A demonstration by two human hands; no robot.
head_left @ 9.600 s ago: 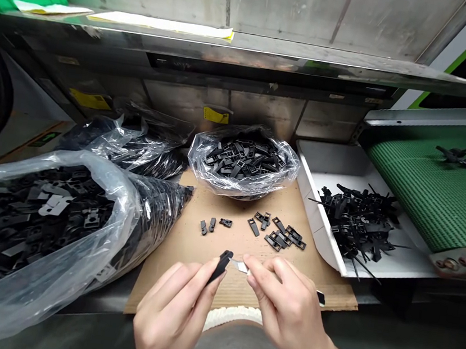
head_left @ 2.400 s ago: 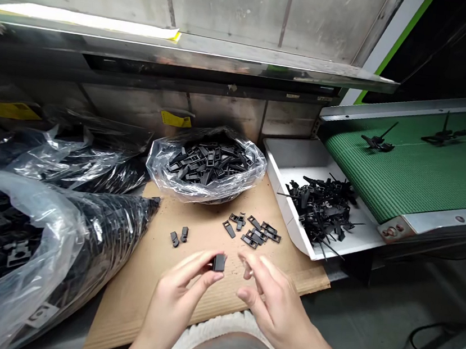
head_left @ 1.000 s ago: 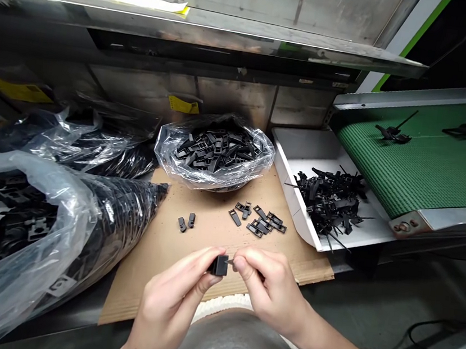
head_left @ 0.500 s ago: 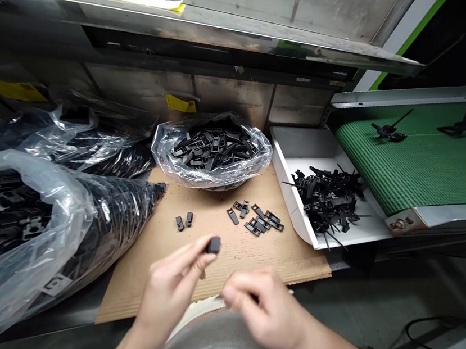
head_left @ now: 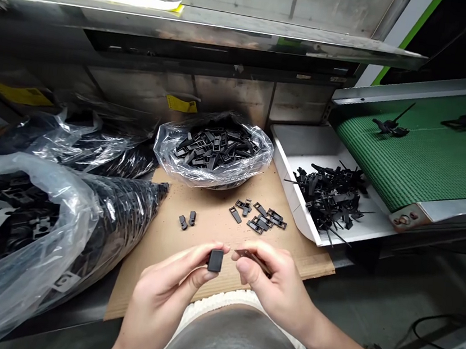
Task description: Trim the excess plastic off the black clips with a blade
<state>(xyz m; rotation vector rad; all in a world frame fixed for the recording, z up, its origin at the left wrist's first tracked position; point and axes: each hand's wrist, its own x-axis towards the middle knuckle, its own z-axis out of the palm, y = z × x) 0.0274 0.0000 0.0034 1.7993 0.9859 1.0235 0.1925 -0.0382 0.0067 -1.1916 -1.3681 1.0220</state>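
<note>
My left hand (head_left: pixel 168 285) pinches a small black plastic block (head_left: pixel 215 261) between thumb and fingers, its flat rectangular face toward me. Close by on the right, my right hand (head_left: pixel 281 285) grips a thin, flat, dark blade-like piece (head_left: pixel 246 254) whose tip points at the block; a small gap separates the two. Beyond the hands, a couple of small black plastic parts (head_left: pixel 192 218) lie on the cardboard sheet (head_left: pixel 204 233). A loose group of black rectangular plastic clips (head_left: pixel 262 221) rests farther right on it.
A clear bag (head_left: pixel 163 149) full of black clips stands behind. At left lies a large plastic bag (head_left: pixel 83 218) of black parts. A white tray (head_left: pixel 295 219) of spiky black mouldings sits right, beneath a green conveyor belt (head_left: pixel 429 170) carrying similar pieces. A metal shelf (head_left: pixel 216 34) spans the back.
My right hand has come up and turned, bringing the thin piece into sight near the block. My left hand has lowered slightly and turned the block's flat face toward me.
</note>
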